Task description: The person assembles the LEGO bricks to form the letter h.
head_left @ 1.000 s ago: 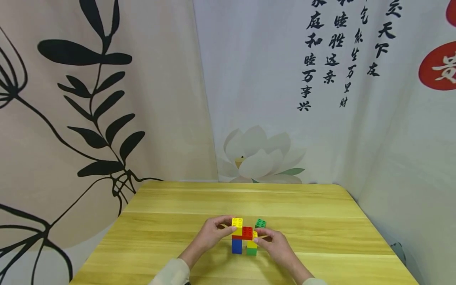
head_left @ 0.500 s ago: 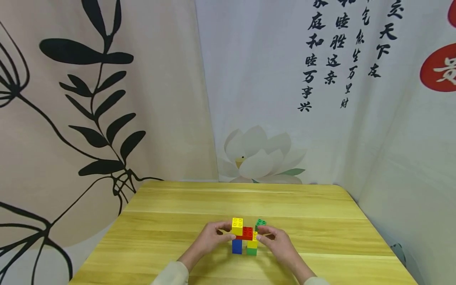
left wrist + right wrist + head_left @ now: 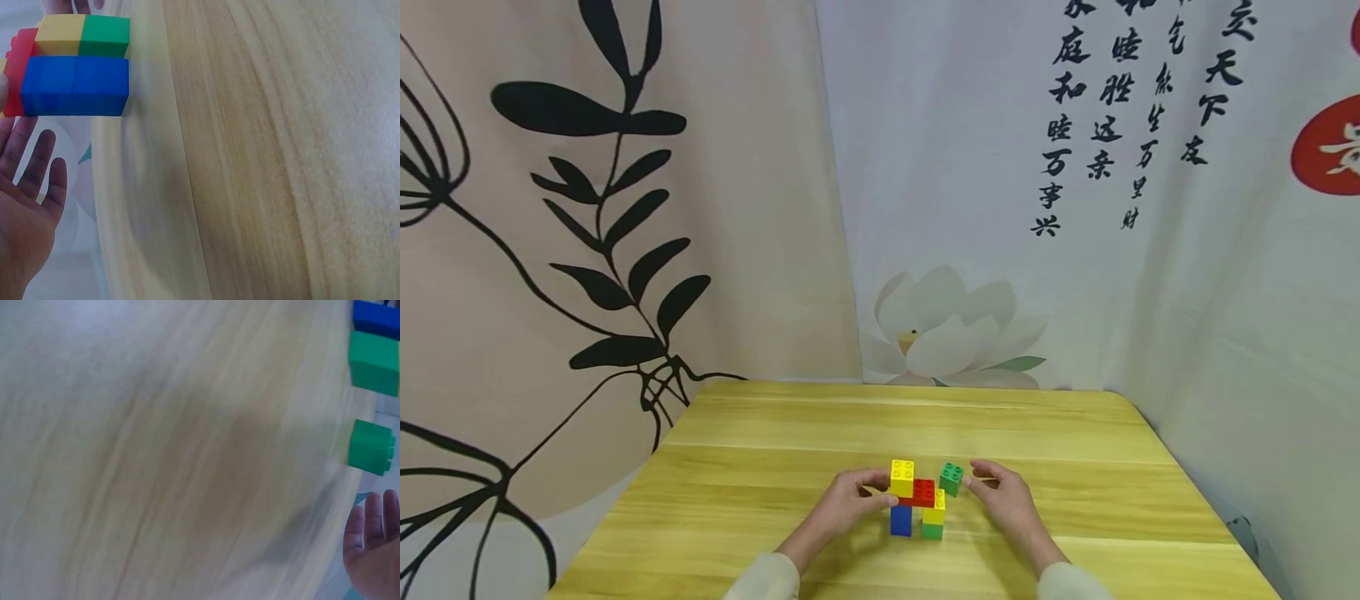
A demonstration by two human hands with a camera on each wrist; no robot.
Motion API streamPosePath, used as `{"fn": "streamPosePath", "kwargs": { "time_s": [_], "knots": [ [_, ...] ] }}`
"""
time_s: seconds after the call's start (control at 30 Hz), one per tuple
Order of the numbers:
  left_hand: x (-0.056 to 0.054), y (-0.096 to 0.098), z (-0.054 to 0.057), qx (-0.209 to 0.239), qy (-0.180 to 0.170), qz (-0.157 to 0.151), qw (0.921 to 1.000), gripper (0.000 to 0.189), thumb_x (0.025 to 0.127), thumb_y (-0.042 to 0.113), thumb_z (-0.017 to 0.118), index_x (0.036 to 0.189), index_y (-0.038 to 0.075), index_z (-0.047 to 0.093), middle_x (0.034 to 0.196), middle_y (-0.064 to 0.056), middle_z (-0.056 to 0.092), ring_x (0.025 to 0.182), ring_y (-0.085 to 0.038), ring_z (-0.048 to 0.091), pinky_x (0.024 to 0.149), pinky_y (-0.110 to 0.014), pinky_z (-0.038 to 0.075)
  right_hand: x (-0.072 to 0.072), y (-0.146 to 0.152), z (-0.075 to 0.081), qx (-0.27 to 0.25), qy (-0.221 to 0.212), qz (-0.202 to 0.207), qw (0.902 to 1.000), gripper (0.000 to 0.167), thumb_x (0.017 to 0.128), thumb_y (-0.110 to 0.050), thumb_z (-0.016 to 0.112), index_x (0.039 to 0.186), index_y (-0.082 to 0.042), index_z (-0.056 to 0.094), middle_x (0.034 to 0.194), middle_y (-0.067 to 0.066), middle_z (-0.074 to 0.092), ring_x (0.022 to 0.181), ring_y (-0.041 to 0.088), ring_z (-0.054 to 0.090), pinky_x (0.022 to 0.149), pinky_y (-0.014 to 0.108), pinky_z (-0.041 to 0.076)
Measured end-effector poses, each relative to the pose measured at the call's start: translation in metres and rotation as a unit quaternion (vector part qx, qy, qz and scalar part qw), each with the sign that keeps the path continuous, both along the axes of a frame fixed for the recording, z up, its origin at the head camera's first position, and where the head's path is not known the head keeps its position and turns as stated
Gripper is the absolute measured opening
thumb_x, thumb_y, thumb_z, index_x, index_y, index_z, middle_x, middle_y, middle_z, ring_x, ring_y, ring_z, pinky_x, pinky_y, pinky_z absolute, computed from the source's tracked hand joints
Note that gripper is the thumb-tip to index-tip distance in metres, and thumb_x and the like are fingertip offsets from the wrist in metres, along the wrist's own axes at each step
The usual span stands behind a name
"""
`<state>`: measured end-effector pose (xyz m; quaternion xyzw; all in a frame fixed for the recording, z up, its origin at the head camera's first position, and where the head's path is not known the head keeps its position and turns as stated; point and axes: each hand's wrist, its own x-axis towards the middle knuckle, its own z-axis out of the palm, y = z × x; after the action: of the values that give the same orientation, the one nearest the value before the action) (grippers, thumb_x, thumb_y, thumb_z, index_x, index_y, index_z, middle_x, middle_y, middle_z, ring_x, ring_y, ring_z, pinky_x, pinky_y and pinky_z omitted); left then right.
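Note:
Mid-table in the head view, toy building bricks are joined like a small arch. A red brick [image 3: 923,492] bridges a left leg of two blue bricks [image 3: 75,86] and a right leg of a yellow brick [image 3: 934,505] over a green brick [image 3: 932,531]. Another yellow brick [image 3: 902,478] sits on the red one's left end. My left hand [image 3: 850,502] pinches the arch at that end, thumb in front and fingers behind. Beside the arch, behind its right leg, a loose green brick [image 3: 951,478] stands. My right hand [image 3: 1006,500] is just right of it, fingers spread, holding nothing.
The wooden table [image 3: 760,425] reaches back to a curtain [image 3: 760,250] printed with dark leaves, a lotus and writing. Its far corners are rounded.
My right hand has left the arch's yellow brick and moved right, beside the loose green brick, which shows fully now. My left hand slid slightly lower, from the top yellow brick to the red brick.

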<state>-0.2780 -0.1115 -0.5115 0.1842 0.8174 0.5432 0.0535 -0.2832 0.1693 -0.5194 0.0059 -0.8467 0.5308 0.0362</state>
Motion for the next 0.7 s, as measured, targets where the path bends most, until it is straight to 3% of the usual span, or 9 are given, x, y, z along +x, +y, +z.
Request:
{"fn": "streamPosePath", "kwargs": {
  "time_s": [0.27, 0.43, 0.7],
  "knots": [
    [0.004, 0.001, 0.003, 0.005, -0.011, 0.007, 0.9999, 0.037, 0.09, 0.032, 0.074, 0.12, 0.011, 0.071, 0.108, 0.002, 0.069, 0.102, -0.022, 0.06, 0.082, -0.032, 0.05, -0.012, -0.006, -0.018, 0.015, -0.015, -0.005, 0.9998, 0.052, 0.09, -0.022, 0.074, 0.134, 0.0, 0.058, 0.126, 0.019, 0.061, 0.109, 0.032, 0.06, 0.088, 0.044, 0.053],
    [0.004, 0.002, 0.001, 0.002, -0.024, 0.017, 0.9996, 0.036, 0.089, 0.033, 0.075, 0.119, 0.013, 0.071, 0.108, 0.003, 0.069, 0.103, -0.022, 0.059, 0.084, -0.034, 0.049, -0.014, -0.01, -0.021, 0.037, -0.018, 0.002, 0.9992, 0.057, 0.088, -0.023, 0.077, 0.135, 0.001, 0.056, 0.126, 0.02, 0.061, 0.111, 0.035, 0.06, 0.088, 0.045, 0.053],
    [0.003, 0.002, 0.001, 0.012, -0.028, 0.014, 0.9994, 0.034, 0.089, 0.032, 0.075, 0.119, 0.015, 0.072, 0.107, 0.003, 0.068, 0.103, -0.025, 0.059, 0.083, -0.035, 0.05, -0.017, -0.014, -0.021, 0.048, -0.01, -0.003, 0.9988, 0.045, 0.088, -0.02, 0.076, 0.126, 0.001, 0.063, 0.121, 0.018, 0.064, 0.106, 0.033, 0.063, 0.085, 0.043, 0.054]
  ]
}}
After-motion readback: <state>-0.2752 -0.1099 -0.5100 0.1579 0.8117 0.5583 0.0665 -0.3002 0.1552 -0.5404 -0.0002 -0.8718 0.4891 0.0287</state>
